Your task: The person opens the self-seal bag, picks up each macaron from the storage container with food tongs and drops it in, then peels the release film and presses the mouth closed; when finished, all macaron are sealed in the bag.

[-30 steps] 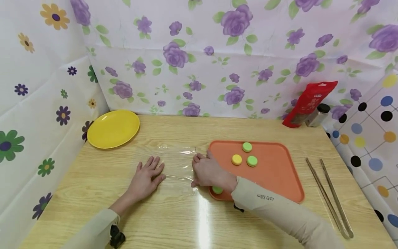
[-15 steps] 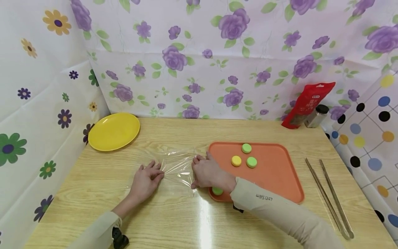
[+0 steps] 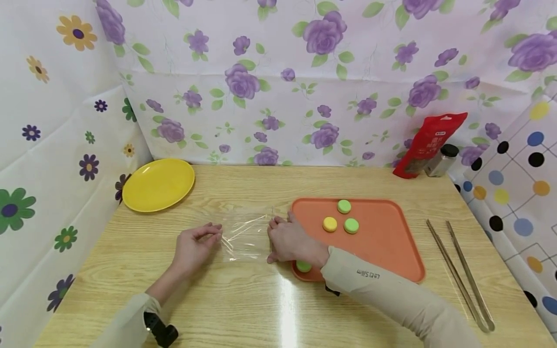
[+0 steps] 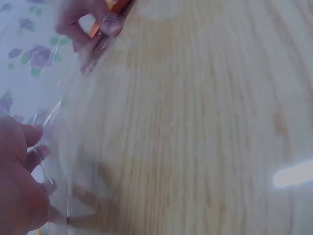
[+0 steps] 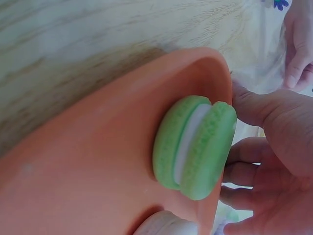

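Between my hands a thin clear plastic bag [image 3: 245, 237] lies creased and shiny, low over the table. My left hand [image 3: 196, 249] pinches its left edge between thumb and fingers, lifting it slightly. At the opposite edge my right hand [image 3: 293, 241] presses with spread, mostly straight fingers, its wrist over the tray's left side. An orange tray [image 3: 378, 251] holds two green macarons [image 3: 351, 225] and one yellow macaron [image 3: 329, 224]. Another green macaron [image 5: 195, 147] sits in the tray's near left corner in the right wrist view, close to that hand.
Back left stands a yellow plate [image 3: 158, 185]. Metal tongs [image 3: 463, 278] lie right of the tray. A red pouch [image 3: 428, 147] and a black-lidded jar [image 3: 442, 160] lean at the back right. Printed cloth [image 3: 270, 82] closes off the back and sides.
My left hand has gone from lying flat on the bag to pinching its edge, raising it and shifting slightly left. My right hand has stayed in place.
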Demonstrator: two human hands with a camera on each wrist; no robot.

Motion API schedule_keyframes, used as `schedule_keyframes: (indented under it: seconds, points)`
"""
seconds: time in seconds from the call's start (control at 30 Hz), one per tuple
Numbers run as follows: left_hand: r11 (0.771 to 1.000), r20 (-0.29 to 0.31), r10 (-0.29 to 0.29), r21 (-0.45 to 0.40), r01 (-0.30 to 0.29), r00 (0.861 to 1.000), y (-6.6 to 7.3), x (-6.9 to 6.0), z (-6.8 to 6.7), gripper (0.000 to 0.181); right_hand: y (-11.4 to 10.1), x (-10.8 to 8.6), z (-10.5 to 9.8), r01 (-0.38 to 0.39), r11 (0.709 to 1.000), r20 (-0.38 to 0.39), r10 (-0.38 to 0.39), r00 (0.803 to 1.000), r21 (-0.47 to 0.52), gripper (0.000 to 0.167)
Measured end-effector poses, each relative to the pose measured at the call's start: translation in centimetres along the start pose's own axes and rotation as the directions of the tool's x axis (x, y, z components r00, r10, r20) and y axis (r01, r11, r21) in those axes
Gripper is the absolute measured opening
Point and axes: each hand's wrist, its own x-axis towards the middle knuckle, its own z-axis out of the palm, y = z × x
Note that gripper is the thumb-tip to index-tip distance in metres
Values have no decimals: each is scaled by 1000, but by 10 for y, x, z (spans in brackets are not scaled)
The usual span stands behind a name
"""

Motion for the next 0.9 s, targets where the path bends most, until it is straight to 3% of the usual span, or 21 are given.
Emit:
schedule_keyframes:
  seconds: [0.27, 0.43, 0.57, 0.7, 0.77, 0.83, 0.9]
  points:
    - [991, 29, 61, -122, -57, 998, 0, -2, 3, 7, 8, -5, 4, -9, 999, 8, 9, 1000, 33, 83]
    - [988, 17, 87, -130, -84, 996, -4, -4, 10, 7, 15, -11, 1, 36, 999, -16, -36, 999, 29, 68]
    - [986, 1, 104, -132, -103, 995, -6, -4, 13, 11, 24, -26, -4, 79, 993, -74, -73, 995, 84, 56]
    - [986, -2, 119, -119, -118, 993, -5, -3, 13, 10, 45, -60, -9, 110, 977, -186, -76, 980, 185, 57]
    - [987, -1, 121, -110, -121, 993, -5, -3, 11, 9, 62, -84, -6, 116, 961, -276, -45, 960, 249, 45]
    - [986, 1, 126, -105, -125, 992, -6, -3, 9, 9, 82, -113, 0, 91, 941, -356, 32, 934, 325, 33]
    - [985, 1, 135, -105, -134, 991, -6, -3, 7, 9, 104, -147, 10, 5, 916, -391, 167, 905, 402, 27]
